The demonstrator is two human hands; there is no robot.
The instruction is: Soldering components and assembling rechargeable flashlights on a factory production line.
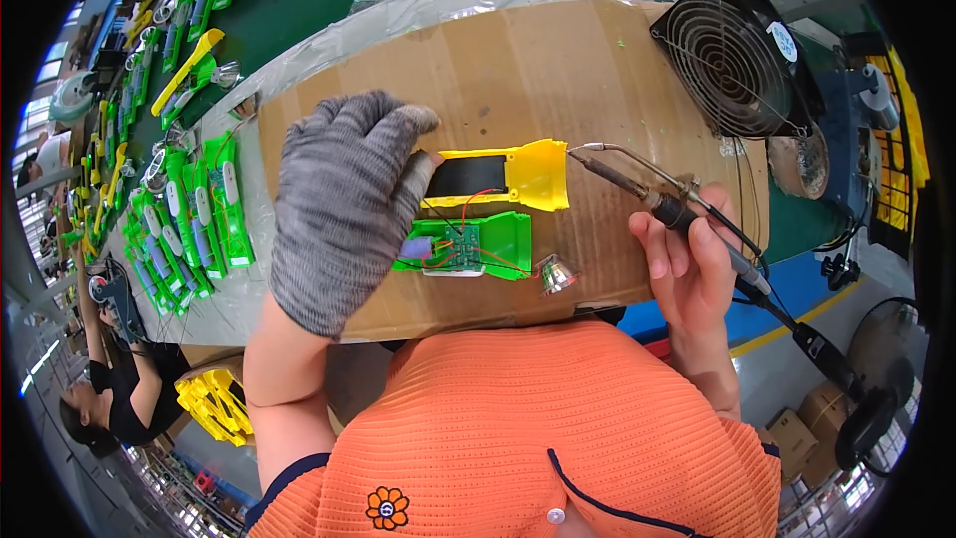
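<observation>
My left hand (pixel 344 200), in a grey knitted glove, closes over the left end of a yellow flashlight shell half (pixel 539 175); its fingertips are partly hidden. A dark panel (pixel 470 178) sits inside that shell. Just below lies a green shell half (pixel 511 239) with a circuit board (pixel 464 248), a purple-blue cell (pixel 416 248) and thin red and black wires. A silver reflector cup (pixel 557 275) rests at its right end. My bare right hand (pixel 697 259) grips a soldering iron (pixel 669 210), its tip near the yellow shell's right end. A thin metal tube (pixel 637 152) runs alongside the iron.
Cardboard (pixel 607 70) covers the work surface. A black fan (pixel 732 55) stands at the far right beside a round pot (pixel 800 162). Several green assemblies (pixel 189 215) lie at left. A yellow-filled container (pixel 214 407) and a co-worker (pixel 124 389) are at lower left.
</observation>
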